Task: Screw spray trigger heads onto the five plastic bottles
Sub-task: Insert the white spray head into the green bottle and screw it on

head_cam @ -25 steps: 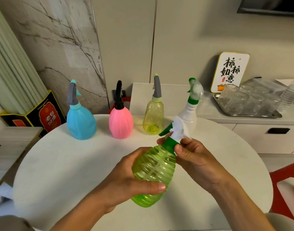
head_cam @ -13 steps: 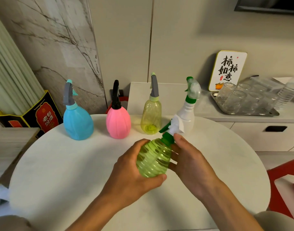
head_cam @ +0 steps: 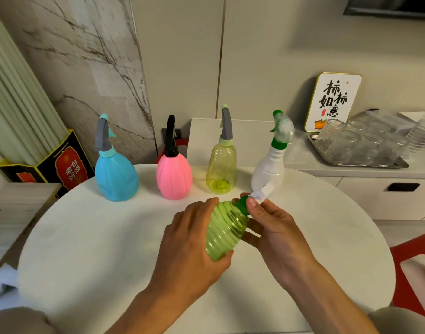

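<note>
I hold a ribbed green bottle (head_cam: 224,231) tilted over the round white table (head_cam: 91,249). My left hand (head_cam: 192,242) wraps its body. My right hand (head_cam: 276,227) grips the dark green collar (head_cam: 242,204) of its white spray head (head_cam: 262,192), thumb on the collar. Four bottles stand in a row behind, each with a trigger head on: blue (head_cam: 115,174), pink (head_cam: 174,175), yellow (head_cam: 221,169) and white (head_cam: 269,168).
A metal tray (head_cam: 399,163) of glass cups sits on the counter at the right, beside a sign with characters (head_cam: 333,101). A black and red box (head_cam: 62,162) stands left of the table. A red chair (head_cam: 414,266) is at the right edge.
The green bottle has moved away from me toward the row and tilted more to the right. My right hand has shifted its grip around the collar, and the green trigger lever is now hidden.
</note>
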Demonstrator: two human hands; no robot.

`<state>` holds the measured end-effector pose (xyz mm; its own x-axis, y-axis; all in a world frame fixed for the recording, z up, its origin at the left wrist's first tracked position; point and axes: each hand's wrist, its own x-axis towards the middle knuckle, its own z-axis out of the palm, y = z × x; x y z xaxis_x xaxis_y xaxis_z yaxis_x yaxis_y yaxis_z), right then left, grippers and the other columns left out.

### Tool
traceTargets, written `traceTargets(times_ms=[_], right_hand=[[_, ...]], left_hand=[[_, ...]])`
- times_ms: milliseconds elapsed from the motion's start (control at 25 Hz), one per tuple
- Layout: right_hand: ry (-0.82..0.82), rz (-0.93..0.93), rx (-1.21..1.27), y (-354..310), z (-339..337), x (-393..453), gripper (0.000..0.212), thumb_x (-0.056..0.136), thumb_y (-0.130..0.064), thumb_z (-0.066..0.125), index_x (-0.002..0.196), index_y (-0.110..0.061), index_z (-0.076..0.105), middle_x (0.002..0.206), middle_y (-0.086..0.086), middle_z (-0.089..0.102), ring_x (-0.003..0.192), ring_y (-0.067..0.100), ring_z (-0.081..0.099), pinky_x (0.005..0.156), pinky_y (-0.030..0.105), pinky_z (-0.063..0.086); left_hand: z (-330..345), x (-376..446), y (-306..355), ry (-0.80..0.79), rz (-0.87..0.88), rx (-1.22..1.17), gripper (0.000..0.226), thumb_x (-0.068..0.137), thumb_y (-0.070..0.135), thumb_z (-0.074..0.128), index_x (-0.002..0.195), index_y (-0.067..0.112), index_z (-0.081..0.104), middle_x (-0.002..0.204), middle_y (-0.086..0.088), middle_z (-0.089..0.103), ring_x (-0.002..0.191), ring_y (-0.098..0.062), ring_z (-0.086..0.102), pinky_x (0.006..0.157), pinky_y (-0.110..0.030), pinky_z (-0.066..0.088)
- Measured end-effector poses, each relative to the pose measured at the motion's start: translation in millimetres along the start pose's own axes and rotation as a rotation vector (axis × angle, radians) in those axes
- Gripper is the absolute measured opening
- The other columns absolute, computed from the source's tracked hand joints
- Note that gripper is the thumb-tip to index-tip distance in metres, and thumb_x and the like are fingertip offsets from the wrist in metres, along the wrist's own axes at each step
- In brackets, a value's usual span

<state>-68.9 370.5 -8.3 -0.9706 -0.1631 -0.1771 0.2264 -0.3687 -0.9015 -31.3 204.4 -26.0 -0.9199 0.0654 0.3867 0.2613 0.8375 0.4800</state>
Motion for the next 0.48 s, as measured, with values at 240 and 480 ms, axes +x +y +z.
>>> traceTargets(times_ms=[240,480], right_hand=[[-0.025,-0.110,0.086,-8.0,-9.1,2.7,0.024,0.082,-0.027,0.070,0.100,-0.014,0.077,0.109,0.013,0.076,0.098,0.027,0.072,0.076,0.036,0.059],[-0.403,-0.151,0.220,-19.6,-11.2,-1.1,0.050,0.088,-0.032,0.071,0.130,-0.006,0.061,0.129,0.018,0.066,0.131,0.036,0.053,0.108,0.049,0.043]], left_hand=[[-20.3,12.8,-4.2,-0.205,-0.081,-0.464,0.092,0.057,0.057,0.085,0.137,0.047,0.041,0.130,0.027,0.052,0.118,0.003,0.051,0.093,-0.013,0.046],[-29.9,12.3,-1.8,-0.676,-0.222,-1.130,0.069,0.066,0.013,0.085,0.129,0.022,0.057,0.122,-0.015,0.067,0.112,-0.032,0.065,0.094,-0.047,0.055]])
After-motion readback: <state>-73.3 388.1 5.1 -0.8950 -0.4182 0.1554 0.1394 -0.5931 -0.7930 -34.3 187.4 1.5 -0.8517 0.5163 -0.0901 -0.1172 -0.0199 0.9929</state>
